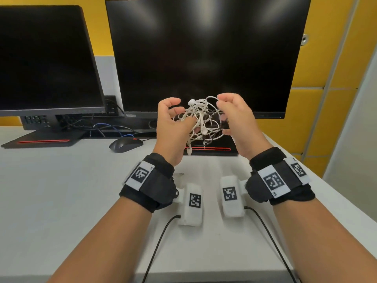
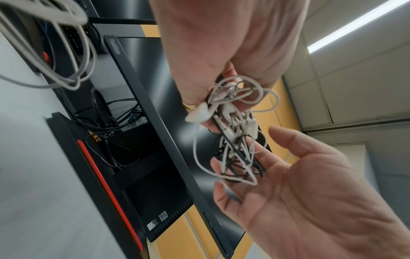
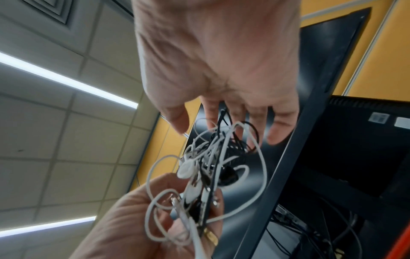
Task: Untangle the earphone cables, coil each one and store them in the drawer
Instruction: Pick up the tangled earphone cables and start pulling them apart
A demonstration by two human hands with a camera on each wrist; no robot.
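I have the knotted ball of thin white and black earphone cables [image 1: 201,121] lifted in front of the big dark monitor screen [image 1: 204,54], above the pale grey desk [image 1: 61,190], so the loops hang free and I can read where each cord runs. My left hand [image 1: 173,121] carries the weight: the lower fingers curl round the thick middle of the knot, where the white earbuds [image 2: 198,113] and plugs bunch together, while thumb and forefinger stand off it. My right hand [image 1: 234,117] comes in from the other side with fingers spread and only lightly bent, fingertips [image 3: 274,135] among the outer black loops. From the blurred wrist views I cannot tell whether any strand is truly pinched there; it looks more like probing.

I judge the untangling is only starting; nothing is separated or coiled, and no drawer shows here. A black computer mouse [image 1: 125,145] lies on the desk, well to the left.
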